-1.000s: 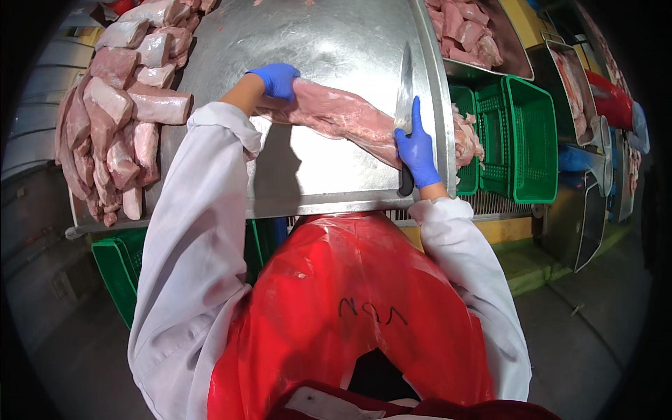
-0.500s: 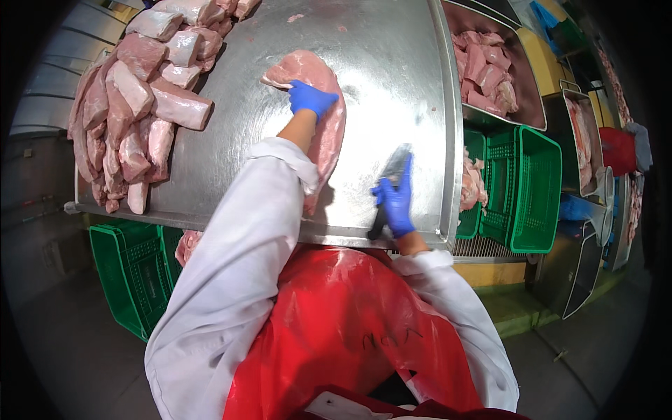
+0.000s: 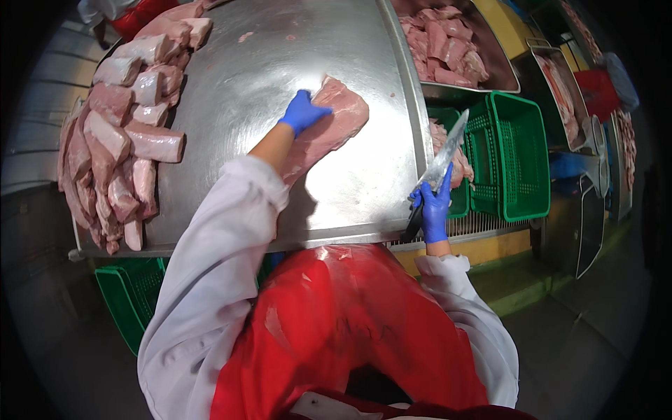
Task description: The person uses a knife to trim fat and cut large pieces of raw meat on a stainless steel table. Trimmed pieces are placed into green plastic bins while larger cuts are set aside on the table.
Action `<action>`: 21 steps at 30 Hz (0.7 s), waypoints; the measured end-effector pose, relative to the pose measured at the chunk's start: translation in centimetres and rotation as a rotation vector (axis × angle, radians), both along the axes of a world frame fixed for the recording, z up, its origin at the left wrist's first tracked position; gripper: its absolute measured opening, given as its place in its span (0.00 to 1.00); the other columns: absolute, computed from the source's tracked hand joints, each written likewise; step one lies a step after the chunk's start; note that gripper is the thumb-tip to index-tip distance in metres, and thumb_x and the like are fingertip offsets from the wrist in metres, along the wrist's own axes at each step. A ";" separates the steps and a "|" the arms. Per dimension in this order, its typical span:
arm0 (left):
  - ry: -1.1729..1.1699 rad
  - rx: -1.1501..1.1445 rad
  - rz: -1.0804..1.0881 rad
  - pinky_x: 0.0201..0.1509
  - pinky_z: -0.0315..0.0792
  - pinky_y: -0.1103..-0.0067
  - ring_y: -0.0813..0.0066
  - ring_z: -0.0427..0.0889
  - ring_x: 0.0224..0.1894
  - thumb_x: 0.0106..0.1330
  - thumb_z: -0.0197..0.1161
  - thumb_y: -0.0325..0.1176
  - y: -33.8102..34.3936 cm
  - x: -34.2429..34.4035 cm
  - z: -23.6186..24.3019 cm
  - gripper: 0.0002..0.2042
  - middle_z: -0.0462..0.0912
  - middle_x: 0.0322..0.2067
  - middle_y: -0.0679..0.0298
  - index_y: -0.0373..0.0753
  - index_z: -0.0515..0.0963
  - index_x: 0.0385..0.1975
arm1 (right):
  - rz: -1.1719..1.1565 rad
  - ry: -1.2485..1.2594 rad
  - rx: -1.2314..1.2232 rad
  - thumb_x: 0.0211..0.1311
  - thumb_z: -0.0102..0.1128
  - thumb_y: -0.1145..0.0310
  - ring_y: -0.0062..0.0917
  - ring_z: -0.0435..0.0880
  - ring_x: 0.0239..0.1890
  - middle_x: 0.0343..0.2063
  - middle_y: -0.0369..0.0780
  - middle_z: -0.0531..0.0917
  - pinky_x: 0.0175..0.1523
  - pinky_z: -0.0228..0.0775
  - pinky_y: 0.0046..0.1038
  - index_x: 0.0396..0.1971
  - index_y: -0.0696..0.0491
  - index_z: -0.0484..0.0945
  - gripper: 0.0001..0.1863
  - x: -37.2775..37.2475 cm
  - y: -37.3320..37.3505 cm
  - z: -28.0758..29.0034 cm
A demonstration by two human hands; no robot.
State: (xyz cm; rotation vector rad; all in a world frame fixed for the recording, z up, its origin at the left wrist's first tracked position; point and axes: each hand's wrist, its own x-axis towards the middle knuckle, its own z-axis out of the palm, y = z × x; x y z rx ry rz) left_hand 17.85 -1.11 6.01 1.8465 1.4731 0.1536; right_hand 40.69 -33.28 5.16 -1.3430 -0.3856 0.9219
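A long, pale pink pork loin (image 3: 341, 115) lies at a slant across the metal table (image 3: 259, 63). My blue-gloved left hand (image 3: 306, 113) grips its left edge, thumb over the top, and my forearm hides part of the near end. At the table's right edge, my blue-gloved right hand (image 3: 435, 211) is closed round the dark handle of a knife (image 3: 448, 147). The broad blade points up and away to the right, apart from the meat, over the trimmings (image 3: 455, 157) in a green crate.
Many meat pieces (image 3: 112, 147) are heaped along the table's left side. To the right are a metal bin of meat cuts (image 3: 514, 87) and a green crate (image 3: 521, 203). Another green crate (image 3: 115, 294) sits below the near left edge. A person in red and white (image 3: 133, 17) stands at the far left.
The loin has been turned, its far end now pointing right and a different face up. My right hand has carried the knife right, past the table edge. The whole view has shifted.
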 end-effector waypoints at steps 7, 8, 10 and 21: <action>-0.035 0.203 -0.145 0.52 0.76 0.64 0.50 0.83 0.45 0.55 0.63 0.37 -1.0 7.4 -1.9 0.12 0.85 0.38 0.49 0.39 0.82 0.36 | 0.012 0.041 0.064 0.65 0.52 0.83 0.16 0.72 0.21 0.29 0.36 0.75 0.23 0.68 0.18 0.75 0.39 0.36 0.47 0.4 0.5 0.0; -0.042 0.246 -0.197 0.51 0.76 0.64 0.49 0.83 0.45 0.55 0.62 0.35 -2.2 7.1 -1.7 0.11 0.84 0.37 0.48 0.39 0.82 0.36 | 0.020 0.045 0.049 0.65 0.52 0.83 0.15 0.72 0.21 0.29 0.36 0.75 0.23 0.68 0.18 0.75 0.39 0.36 0.47 0.3 0.3 -0.4; -0.133 0.221 -0.131 0.46 0.78 0.68 0.54 0.85 0.39 0.54 0.63 0.35 -3.6 6.4 -1.3 0.11 0.85 0.32 0.50 0.38 0.82 0.34 | 0.048 0.054 0.020 0.65 0.51 0.83 0.15 0.72 0.22 0.29 0.36 0.75 0.24 0.69 0.19 0.75 0.39 0.36 0.47 0.0 0.1 -1.1; -0.332 0.003 -0.135 0.35 0.74 0.75 0.73 0.80 0.28 0.56 0.62 0.35 1.6 3.9 3.9 0.12 0.83 0.27 0.57 0.34 0.82 0.33 | 0.423 -0.503 -0.164 0.60 0.56 0.73 0.26 0.80 0.17 0.21 0.43 0.81 0.28 0.77 0.29 0.75 0.31 0.43 0.47 -2.1 20.3 0.4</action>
